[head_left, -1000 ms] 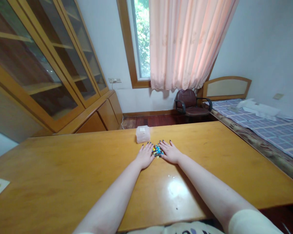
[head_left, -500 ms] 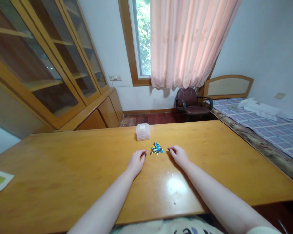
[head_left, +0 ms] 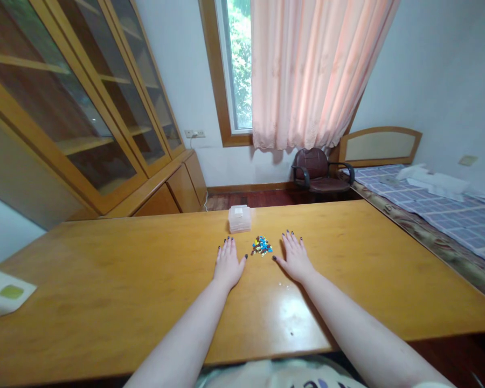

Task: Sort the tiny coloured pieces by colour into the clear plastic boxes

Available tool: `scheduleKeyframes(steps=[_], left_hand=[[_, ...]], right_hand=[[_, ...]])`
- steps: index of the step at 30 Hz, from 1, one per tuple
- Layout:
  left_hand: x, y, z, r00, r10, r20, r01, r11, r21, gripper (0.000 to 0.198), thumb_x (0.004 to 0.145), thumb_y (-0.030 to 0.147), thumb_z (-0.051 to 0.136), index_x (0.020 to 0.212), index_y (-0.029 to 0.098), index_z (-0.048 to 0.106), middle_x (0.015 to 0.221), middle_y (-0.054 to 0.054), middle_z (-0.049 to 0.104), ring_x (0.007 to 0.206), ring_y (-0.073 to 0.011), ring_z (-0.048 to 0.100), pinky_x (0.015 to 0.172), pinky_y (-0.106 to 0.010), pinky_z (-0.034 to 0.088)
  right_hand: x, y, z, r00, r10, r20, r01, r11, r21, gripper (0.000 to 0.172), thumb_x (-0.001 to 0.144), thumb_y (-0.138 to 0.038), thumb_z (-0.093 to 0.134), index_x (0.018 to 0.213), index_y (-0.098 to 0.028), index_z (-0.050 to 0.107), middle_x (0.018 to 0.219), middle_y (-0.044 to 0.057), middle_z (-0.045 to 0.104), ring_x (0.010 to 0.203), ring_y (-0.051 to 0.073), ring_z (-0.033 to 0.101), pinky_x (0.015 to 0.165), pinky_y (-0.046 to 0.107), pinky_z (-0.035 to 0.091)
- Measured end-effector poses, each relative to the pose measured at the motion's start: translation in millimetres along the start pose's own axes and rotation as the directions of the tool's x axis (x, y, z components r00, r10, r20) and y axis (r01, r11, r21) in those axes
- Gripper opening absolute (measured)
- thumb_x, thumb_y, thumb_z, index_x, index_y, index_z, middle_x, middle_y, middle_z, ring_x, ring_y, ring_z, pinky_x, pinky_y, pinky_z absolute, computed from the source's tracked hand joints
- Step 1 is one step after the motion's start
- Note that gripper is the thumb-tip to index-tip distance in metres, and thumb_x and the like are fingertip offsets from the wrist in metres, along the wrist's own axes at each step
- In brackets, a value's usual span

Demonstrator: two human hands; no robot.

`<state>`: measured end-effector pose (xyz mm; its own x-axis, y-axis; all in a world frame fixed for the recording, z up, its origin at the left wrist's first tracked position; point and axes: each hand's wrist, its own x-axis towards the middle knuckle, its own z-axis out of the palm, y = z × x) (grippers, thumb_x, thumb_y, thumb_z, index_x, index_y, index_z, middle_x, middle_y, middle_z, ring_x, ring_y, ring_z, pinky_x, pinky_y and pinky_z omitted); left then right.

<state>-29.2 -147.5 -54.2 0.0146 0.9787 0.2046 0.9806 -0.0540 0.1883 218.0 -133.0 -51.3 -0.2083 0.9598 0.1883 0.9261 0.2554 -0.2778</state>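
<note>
A small heap of tiny coloured pieces (head_left: 261, 246), mostly blue and yellow, lies on the wooden table (head_left: 105, 280). My left hand (head_left: 228, 263) rests flat on the table just left of the heap, fingers stretched out, holding nothing. My right hand (head_left: 294, 258) lies flat just right of the heap, fingers spread, also holding nothing. Neither hand touches the heap. A small clear plastic box (head_left: 240, 218) with its lid on stands just behind the heap.
A white card with green patches (head_left: 2, 291) lies at the table's left edge. A glass-fronted wooden cabinet (head_left: 76, 118) stands on the left, a dark office chair (head_left: 317, 171) under the curtained window, and a bed (head_left: 440, 207) along the right.
Both hands drew back from the heap they had cupped, curled briefly, then opened flat on the table on either side of it. The heap stayed put.
</note>
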Motion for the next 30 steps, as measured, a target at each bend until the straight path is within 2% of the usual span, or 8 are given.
scheduleKeyframes(steps=[4, 10, 30], left_hand=[[0.7, -3.5, 3.5, 0.997, 0.037, 0.061, -0.039, 0.998, 0.041, 0.071, 0.085, 0.051, 0.036, 0.140, 0.007, 0.030, 0.148, -0.015, 0.025, 0.137, -0.0271, 0.022, 0.112, -0.044, 0.017], [2.0, -2.5, 1.6, 0.991, 0.058, 0.120, -0.067, 0.995, 0.071, 0.073, 0.085, 0.056, 0.032, 0.140, 0.008, 0.032, 0.148, -0.014, 0.026, 0.137, -0.0274, 0.022, 0.112, -0.045, 0.017], [0.8, 1.1, -4.5, 0.985, 0.052, 0.165, -0.069, 0.992, 0.102, 0.074, 0.085, 0.055, 0.029, 0.141, 0.007, 0.029, 0.149, -0.014, 0.024, 0.138, -0.0262, 0.019, 0.112, -0.044, 0.015]], right_hand=[[2.5, 0.7, -1.1, 0.995, 0.006, 0.095, -0.005, 1.000, -0.016, 0.083, 0.081, -0.061, 0.040, 0.143, -0.009, 0.023, 0.151, 0.014, 0.014, 0.139, 0.026, 0.009, 0.111, 0.041, 0.006], [5.5, -1.4, -0.7, 0.981, 0.028, 0.190, -0.017, 0.998, -0.061, 0.084, 0.083, -0.065, 0.029, 0.144, -0.008, 0.023, 0.150, 0.014, 0.017, 0.139, 0.026, 0.012, 0.111, 0.043, 0.004], [5.8, 0.5, 2.1, 0.982, 0.018, 0.188, -0.005, 0.997, -0.074, 0.084, 0.083, -0.066, 0.027, 0.144, -0.008, 0.022, 0.150, 0.014, 0.017, 0.139, 0.026, 0.010, 0.111, 0.043, 0.002]])
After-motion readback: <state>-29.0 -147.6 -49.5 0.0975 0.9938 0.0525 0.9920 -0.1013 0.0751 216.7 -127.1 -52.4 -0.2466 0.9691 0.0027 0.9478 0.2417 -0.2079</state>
